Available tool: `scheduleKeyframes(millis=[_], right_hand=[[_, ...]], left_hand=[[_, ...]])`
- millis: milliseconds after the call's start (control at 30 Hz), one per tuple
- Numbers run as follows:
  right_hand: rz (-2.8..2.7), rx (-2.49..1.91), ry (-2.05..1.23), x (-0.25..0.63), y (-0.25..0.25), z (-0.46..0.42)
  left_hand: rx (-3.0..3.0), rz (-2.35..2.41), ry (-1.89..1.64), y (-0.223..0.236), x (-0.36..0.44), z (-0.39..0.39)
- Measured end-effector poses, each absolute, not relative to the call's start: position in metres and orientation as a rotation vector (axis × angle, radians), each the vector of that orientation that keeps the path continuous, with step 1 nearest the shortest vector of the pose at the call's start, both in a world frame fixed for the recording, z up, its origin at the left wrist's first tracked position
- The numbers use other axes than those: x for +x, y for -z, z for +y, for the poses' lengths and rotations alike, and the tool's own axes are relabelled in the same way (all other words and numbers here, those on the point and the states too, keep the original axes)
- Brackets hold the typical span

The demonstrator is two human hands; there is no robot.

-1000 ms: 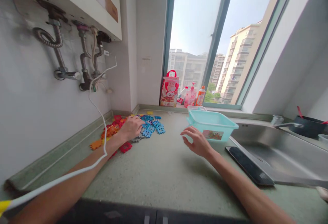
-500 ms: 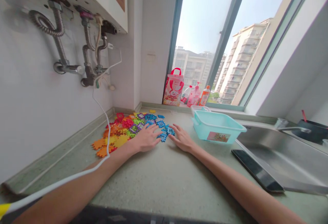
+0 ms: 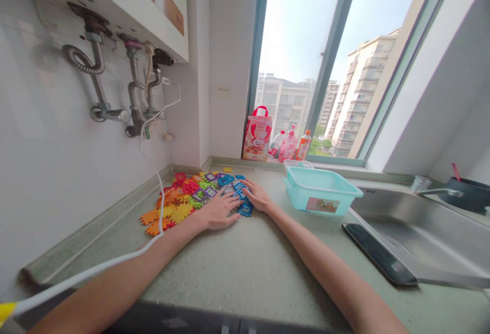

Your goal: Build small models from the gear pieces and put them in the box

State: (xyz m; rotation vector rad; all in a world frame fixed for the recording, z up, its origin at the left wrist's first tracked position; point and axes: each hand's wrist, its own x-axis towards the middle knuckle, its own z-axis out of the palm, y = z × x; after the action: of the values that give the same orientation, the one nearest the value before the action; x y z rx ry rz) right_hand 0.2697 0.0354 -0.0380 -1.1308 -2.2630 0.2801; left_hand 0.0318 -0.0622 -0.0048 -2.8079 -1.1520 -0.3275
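Observation:
A heap of flat, notched plastic pieces lies on the counter, with orange and yellow pieces (image 3: 179,212) on the left, red pieces (image 3: 190,186) and purple pieces (image 3: 210,191) farther in. Blue pieces (image 3: 245,208) make up the right edge. My left hand (image 3: 219,210) rests palm down at the near side of the heap, fingers spread and touching the blue part. At the right edge, my right hand (image 3: 256,195) lies with fingers stretched out over blue pieces. Neither hand grips a piece that I can see.
A turquoise plastic basket (image 3: 325,183) stands right of the hands, beside the steel sink (image 3: 413,232). A black phone-like slab (image 3: 378,255) lies by the sink edge. A white cable (image 3: 115,262) crosses over my left forearm. Bottles (image 3: 289,145) and a pink bag (image 3: 257,137) line the windowsill.
My right hand has moved left, in over the blue pieces, which sit closer together against the heap. My left hand stays nearly in place. The view has shifted slightly.

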Motion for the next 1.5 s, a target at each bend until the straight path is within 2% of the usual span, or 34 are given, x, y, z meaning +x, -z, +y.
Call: scheduleKeyframes(millis=[100, 467, 967, 1400, 1500], right_hand=[[-2.262, -1.137, -0.248, 0.27, 0.037, 0.033], [-2.326, -1.107, -0.287, 0.27, 0.035, 0.022], [-2.276, -1.182, -0.289, 0.343, 0.046, -0.039], [-2.33, -1.179, -0.301, 0.347, 0.042, -0.048], [-2.363, -1.191, -0.307, 0.343, 0.036, -0.056]], left_hand=[[-2.825, -1.073, 0.37, 0.004, 0.032, -0.06], [-2.655, -1.319, 0.409, 0.008, 0.022, -0.05], [-2.579, -1.505, 0.457, -0.007, 0.002, -0.044], [-2.927, -0.845, 0.415, -0.01, 0.043, -0.071], [-2.827, -0.962, 0.41, -0.005, 0.042, -0.066]])
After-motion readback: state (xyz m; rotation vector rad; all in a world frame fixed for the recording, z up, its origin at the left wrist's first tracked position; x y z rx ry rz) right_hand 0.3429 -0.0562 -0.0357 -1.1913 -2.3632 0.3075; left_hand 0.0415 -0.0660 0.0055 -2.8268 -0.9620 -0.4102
